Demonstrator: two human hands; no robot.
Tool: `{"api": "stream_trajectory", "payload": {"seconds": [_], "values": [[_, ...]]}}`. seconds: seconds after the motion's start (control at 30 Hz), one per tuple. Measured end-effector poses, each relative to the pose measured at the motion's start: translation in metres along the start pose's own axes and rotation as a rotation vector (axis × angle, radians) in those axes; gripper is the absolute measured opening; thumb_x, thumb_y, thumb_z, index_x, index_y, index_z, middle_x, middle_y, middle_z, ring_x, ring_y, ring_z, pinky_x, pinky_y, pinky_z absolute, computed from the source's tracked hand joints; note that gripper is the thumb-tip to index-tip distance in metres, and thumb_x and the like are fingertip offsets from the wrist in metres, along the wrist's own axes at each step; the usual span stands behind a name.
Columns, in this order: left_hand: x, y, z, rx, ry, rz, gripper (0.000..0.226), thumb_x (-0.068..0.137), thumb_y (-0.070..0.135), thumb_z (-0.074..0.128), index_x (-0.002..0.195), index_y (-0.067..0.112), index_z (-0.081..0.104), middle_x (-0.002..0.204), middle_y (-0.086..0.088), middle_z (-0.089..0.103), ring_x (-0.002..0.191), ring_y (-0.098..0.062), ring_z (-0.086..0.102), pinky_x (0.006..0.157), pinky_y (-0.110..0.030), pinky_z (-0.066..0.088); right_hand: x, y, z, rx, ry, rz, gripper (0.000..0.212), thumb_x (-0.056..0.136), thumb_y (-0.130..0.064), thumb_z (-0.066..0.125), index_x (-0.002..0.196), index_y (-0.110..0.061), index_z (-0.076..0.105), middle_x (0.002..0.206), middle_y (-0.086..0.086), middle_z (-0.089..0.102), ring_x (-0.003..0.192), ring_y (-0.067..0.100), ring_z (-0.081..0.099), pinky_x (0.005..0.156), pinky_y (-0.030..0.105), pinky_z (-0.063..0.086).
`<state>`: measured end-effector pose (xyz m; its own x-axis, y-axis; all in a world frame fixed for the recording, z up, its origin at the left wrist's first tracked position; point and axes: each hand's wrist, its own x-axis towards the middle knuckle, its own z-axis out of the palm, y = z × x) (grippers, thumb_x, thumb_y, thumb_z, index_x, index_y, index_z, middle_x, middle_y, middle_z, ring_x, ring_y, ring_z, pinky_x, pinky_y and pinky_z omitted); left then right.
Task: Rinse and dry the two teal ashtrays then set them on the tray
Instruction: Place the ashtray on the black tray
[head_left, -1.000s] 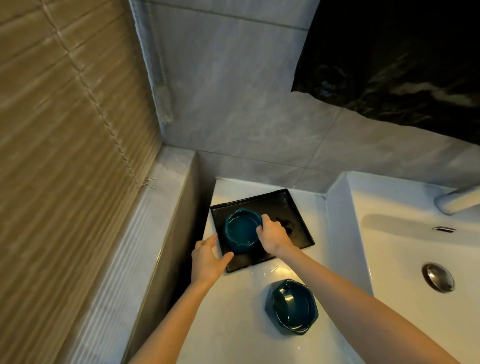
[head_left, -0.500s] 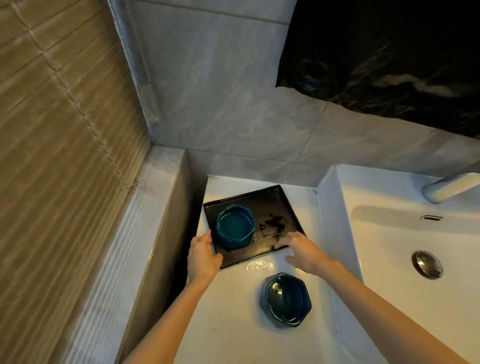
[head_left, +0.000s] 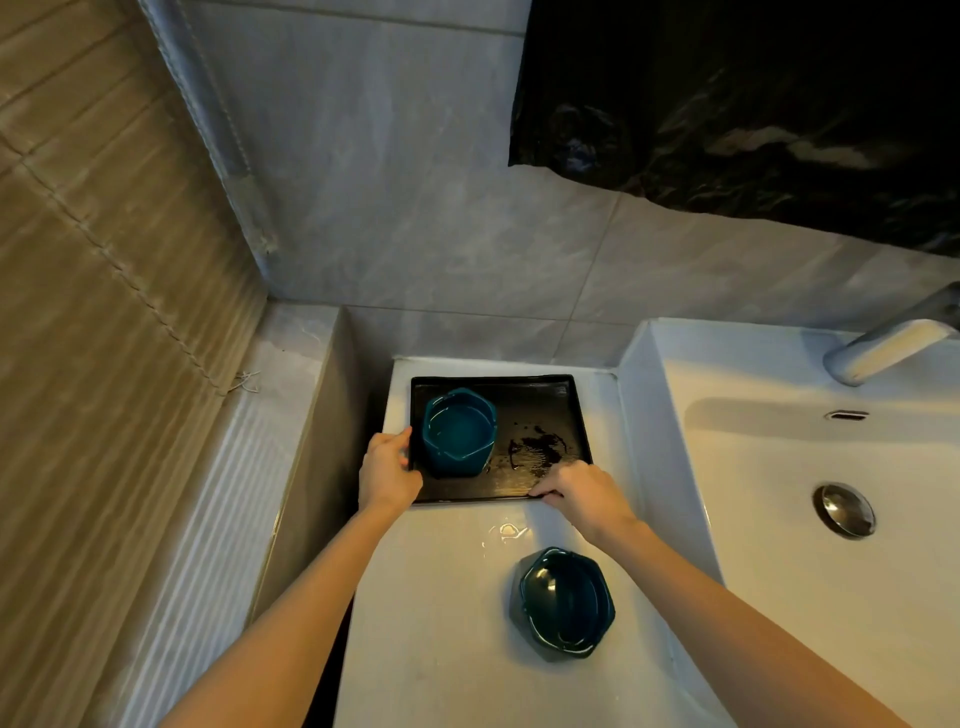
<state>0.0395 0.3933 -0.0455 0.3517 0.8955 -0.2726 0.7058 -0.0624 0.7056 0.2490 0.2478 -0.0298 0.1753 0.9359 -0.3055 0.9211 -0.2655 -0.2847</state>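
Observation:
A black square tray (head_left: 540, 395) lies on the white counter left of the sink, wet on its right half. One teal hexagonal ashtray (head_left: 458, 431) stands on the tray's left half. The second teal ashtray (head_left: 567, 603) sits on the counter nearer to me, below the tray. My left hand (head_left: 387, 470) grips the tray's left front corner, thumb on the rim. My right hand (head_left: 582, 493) pinches the tray's front edge near its right corner. Neither hand touches an ashtray.
The white sink basin (head_left: 810, 467) with its drain (head_left: 844, 509) is to the right, the faucet (head_left: 883, 348) above it. A small puddle (head_left: 506, 531) lies on the counter (head_left: 436, 623). A ledge and a blind close off the left; black plastic hangs upper right.
My right hand let go of the ashtray on the tray and moved to the tray's front edge. Both hands have turned the tray square to the counter.

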Motion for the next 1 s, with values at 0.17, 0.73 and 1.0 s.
{"api": "stream_trajectory", "payload": {"seconds": [0.17, 0.73, 1.0], "values": [[0.023, 0.006, 0.000, 0.018, -0.026, 0.022, 0.059, 0.083, -0.013, 0.052, 0.138, 0.007, 0.047, 0.117, -0.012, 0.048, 0.095, -0.023, 0.053, 0.094, -0.023, 0.041, 0.011, 0.004, -0.001, -0.004, 0.030, 0.016, 0.030, 0.097, -0.018, 0.051, 0.122, -0.026, 0.064, 0.121, -0.001, 0.063, 0.110, 0.018, 0.057, 0.090, 0.028, 0.045], [0.028, 0.010, -0.004, -0.117, 0.018, 0.038, 0.061, 0.085, 0.000, 0.065, 0.141, 0.007, 0.042, 0.117, -0.008, 0.055, 0.103, -0.017, 0.058, 0.097, -0.028, 0.047, 0.033, -0.023, -0.014, 0.254, 0.210, 0.019, 0.044, 0.088, -0.028, 0.065, 0.130, -0.028, 0.054, 0.131, -0.005, 0.053, 0.116, 0.014, 0.053, 0.093, 0.031, 0.050], [0.009, -0.004, -0.004, -0.082, 0.008, 0.048, 0.064, 0.080, 0.013, 0.074, 0.138, 0.014, 0.047, 0.118, -0.009, 0.063, 0.094, -0.009, 0.058, 0.086, -0.017, 0.044, 0.071, -0.050, -0.022, 0.275, 0.250, 0.069, 0.042, 0.086, -0.027, 0.068, 0.125, -0.028, 0.052, 0.145, 0.001, 0.040, 0.120, 0.024, 0.053, 0.095, 0.035, 0.048]]}}
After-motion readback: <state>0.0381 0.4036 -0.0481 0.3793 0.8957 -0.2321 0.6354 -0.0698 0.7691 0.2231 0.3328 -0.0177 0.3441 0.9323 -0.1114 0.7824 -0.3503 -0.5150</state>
